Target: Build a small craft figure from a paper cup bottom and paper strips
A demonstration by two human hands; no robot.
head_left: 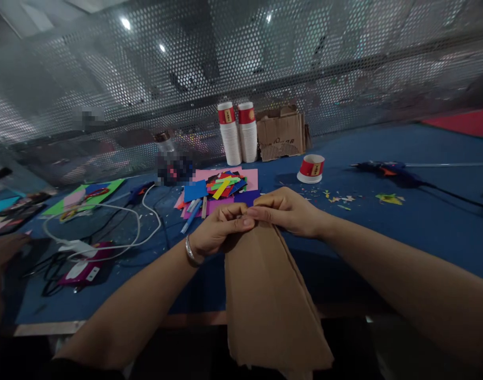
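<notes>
A long piece of brown cardboard (269,295) with rough, torn edges hangs down past the table's front edge. Its far end is pinched by both hands, thumbs side by side. My left hand (221,227), with a silver bracelet at the wrist, grips the left corner. My right hand (287,211) closes on the same end from the right, and its fingertips meet those of my left hand. Just beyond the hands lies a pile of coloured paper strips (225,184) on pink sheets. Blue markers (192,215) rest close to my left hand.
Two stacks of paper cups (230,138) stand by a torn cardboard box (281,134). A single cup (311,169) sits upside down near paper scraps. A glue gun (387,169) lies right. A purple power strip (87,264) with cables is left, near another person's hand (6,250).
</notes>
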